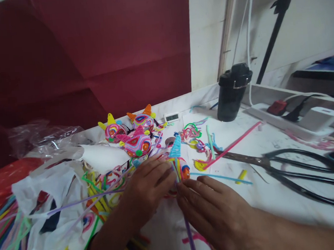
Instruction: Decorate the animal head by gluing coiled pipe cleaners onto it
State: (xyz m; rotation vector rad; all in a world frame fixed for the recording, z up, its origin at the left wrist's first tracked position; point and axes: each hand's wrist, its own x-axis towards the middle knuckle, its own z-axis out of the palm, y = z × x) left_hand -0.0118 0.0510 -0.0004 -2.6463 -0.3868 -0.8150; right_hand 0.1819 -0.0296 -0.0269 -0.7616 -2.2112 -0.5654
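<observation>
In the middle of the table, my left hand [150,186] closes on the left side of a small colourful animal-head figure [185,171]. It has a blue pointed ear [175,147] and an orange round eye. My right hand [217,209] presses its bent fingers against the figure's near side. Much of the figure is hidden behind my fingers. A purple fuzzy strip [189,235] hangs down from between my hands. Just behind are three similar finished-looking heads, one of them pink [136,142]. Further strips, thin and light purple [83,201], run left from beneath my left hand.
Large black-handled scissors [269,161] lie at the right. Beyond them stand a black lidded cup [232,94] and a white power strip [291,121] with plugs. Bundles of coloured strips [11,237], a crumpled white bag [56,187] and clear plastic [46,136] fill the left.
</observation>
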